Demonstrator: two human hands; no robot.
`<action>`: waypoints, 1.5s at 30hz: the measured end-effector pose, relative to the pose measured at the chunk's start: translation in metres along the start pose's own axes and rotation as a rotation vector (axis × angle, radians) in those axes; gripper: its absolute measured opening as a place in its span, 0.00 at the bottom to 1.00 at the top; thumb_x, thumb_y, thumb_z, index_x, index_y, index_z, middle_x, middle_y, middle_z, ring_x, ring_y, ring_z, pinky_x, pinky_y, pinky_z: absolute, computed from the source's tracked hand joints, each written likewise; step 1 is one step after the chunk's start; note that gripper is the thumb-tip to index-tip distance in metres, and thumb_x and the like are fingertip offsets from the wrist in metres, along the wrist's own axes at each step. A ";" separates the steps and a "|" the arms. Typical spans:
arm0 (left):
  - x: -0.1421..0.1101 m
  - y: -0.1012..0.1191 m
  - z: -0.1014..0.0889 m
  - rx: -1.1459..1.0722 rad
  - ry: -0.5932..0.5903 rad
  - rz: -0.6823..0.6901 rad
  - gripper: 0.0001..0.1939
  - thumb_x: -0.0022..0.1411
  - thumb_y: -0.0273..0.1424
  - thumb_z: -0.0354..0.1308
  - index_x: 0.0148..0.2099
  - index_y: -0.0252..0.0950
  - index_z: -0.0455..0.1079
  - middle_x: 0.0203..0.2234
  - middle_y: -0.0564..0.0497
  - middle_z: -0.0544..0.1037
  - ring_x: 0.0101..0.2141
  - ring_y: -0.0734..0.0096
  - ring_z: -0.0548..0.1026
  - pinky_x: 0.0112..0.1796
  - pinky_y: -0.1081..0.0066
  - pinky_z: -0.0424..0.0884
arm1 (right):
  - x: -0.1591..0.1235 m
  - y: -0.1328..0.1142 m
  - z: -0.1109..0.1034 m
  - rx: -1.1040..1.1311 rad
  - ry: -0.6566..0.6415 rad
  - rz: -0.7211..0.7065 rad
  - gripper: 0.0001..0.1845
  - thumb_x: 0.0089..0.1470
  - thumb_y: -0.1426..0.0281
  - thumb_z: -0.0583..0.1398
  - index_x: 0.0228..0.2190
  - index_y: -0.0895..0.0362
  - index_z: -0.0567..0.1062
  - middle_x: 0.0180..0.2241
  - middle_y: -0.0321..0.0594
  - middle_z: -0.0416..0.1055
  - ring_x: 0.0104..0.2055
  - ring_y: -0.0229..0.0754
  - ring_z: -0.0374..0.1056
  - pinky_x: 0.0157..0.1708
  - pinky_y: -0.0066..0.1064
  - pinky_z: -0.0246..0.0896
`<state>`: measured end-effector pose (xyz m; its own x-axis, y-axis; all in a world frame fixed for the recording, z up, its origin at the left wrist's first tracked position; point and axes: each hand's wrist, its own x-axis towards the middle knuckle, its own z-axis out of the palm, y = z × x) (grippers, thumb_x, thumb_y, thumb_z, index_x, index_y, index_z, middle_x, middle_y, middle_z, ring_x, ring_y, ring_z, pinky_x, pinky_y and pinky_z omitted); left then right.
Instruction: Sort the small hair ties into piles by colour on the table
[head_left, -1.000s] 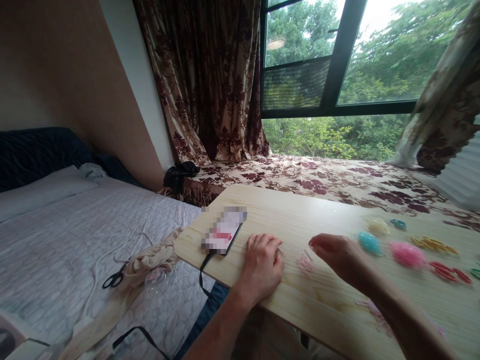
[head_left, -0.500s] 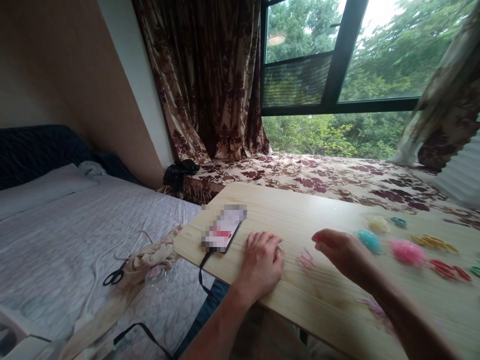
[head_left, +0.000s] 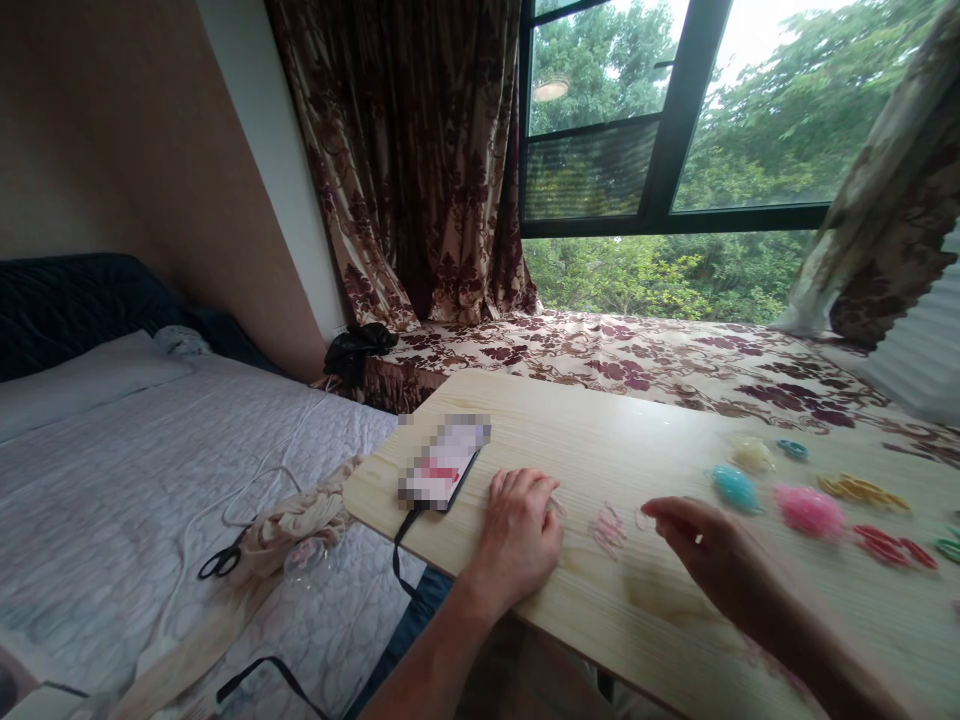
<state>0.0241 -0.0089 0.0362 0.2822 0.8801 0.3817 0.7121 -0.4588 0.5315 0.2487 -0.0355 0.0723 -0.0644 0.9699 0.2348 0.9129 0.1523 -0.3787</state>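
Note:
My left hand (head_left: pixel 521 530) lies palm down on the light wooden table (head_left: pixel 570 440), fingers loosely curled, beside a phone (head_left: pixel 444 465). A small heap of pale pink rubber bands (head_left: pixel 609 525) lies between my hands. My right hand (head_left: pixel 709 555) hovers just right of that heap, fingers drawn together near a single thin band (head_left: pixel 645 520); whether it pinches anything is unclear. Further right sit piles of bands: teal (head_left: pixel 733 487), pink (head_left: pixel 810 510), yellow (head_left: pixel 862 490) and red (head_left: pixel 892 548).
A bed (head_left: pixel 150 480) with a white quilt lies to the left, with scissors (head_left: pixel 221 560), a white cable and crumpled cloth on it. A patterned window seat (head_left: pixel 637 355) and curtains (head_left: pixel 420 160) stand behind the table. The phone's black cord hangs off the table edge.
My right hand has dropped lower and moved slightly right, toward the table surface by the pink bands. The left hand has stayed where it was.

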 end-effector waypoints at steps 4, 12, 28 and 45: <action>0.000 -0.001 0.001 -0.002 -0.001 -0.005 0.20 0.59 0.23 0.50 0.53 0.38 0.72 0.50 0.47 0.77 0.53 0.61 0.71 0.61 0.56 0.59 | -0.023 -0.011 0.009 0.023 0.009 -0.115 0.22 0.57 0.66 0.48 0.34 0.51 0.83 0.32 0.43 0.80 0.29 0.43 0.74 0.28 0.31 0.65; 0.000 0.001 -0.002 -0.008 -0.008 -0.009 0.21 0.58 0.22 0.50 0.53 0.38 0.72 0.50 0.47 0.77 0.52 0.62 0.71 0.62 0.56 0.59 | -0.037 -0.024 0.015 -0.091 -0.029 -0.236 0.24 0.58 0.71 0.48 0.38 0.49 0.84 0.28 0.42 0.75 0.29 0.44 0.73 0.27 0.33 0.64; 0.000 0.002 -0.001 -0.054 0.040 -0.088 0.30 0.57 0.18 0.46 0.62 0.34 0.65 0.55 0.44 0.75 0.56 0.61 0.69 0.63 0.59 0.60 | 0.029 -0.056 0.021 -0.120 -0.070 -0.237 0.11 0.56 0.72 0.56 0.33 0.53 0.80 0.34 0.41 0.77 0.34 0.40 0.71 0.33 0.30 0.62; -0.001 0.000 0.001 -0.071 0.039 -0.074 0.30 0.58 0.19 0.46 0.62 0.36 0.65 0.54 0.45 0.75 0.56 0.62 0.69 0.63 0.58 0.59 | 0.037 -0.069 0.027 -0.365 -0.120 -0.193 0.09 0.64 0.69 0.57 0.32 0.58 0.74 0.33 0.37 0.75 0.36 0.39 0.71 0.40 0.36 0.66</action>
<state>0.0243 -0.0097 0.0350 0.2040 0.9072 0.3679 0.6824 -0.4012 0.6110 0.1724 -0.0051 0.0826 -0.2746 0.9489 0.1558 0.9609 0.2766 0.0089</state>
